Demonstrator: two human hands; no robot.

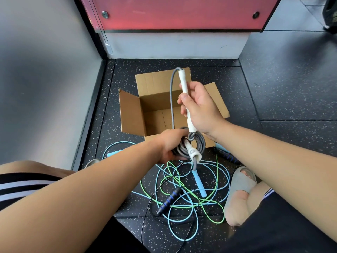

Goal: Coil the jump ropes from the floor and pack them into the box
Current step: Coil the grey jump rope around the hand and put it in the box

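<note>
In the head view, the box (pixel 129 114) at 12 o'clock is seen open, and nothing packed can be made out inside. One grey rope (pixel 199 143) is judged nearly coiled at centre. It is gripped by the left hand (pixel 170 146), fingers curled round it. Its white handle (pixel 184 83), upright above, is clasped by the right hand (pixel 201 110). Tangled ropes (pixel 182 189) are left uncoiled at 6 o'clock.

A grey jump rope (pixel 199 145), mostly wound into a small coil, is held up over the near flap of the open cardboard box (pixel 131 114), with one white handle (pixel 184 83) raised upright. A light blue rope (pixel 199 183), a green rope (pixel 217 172) and a black rope (pixel 169 200) lie tangled on the speckled floor (pixel 124 73) in front of the box.
</note>
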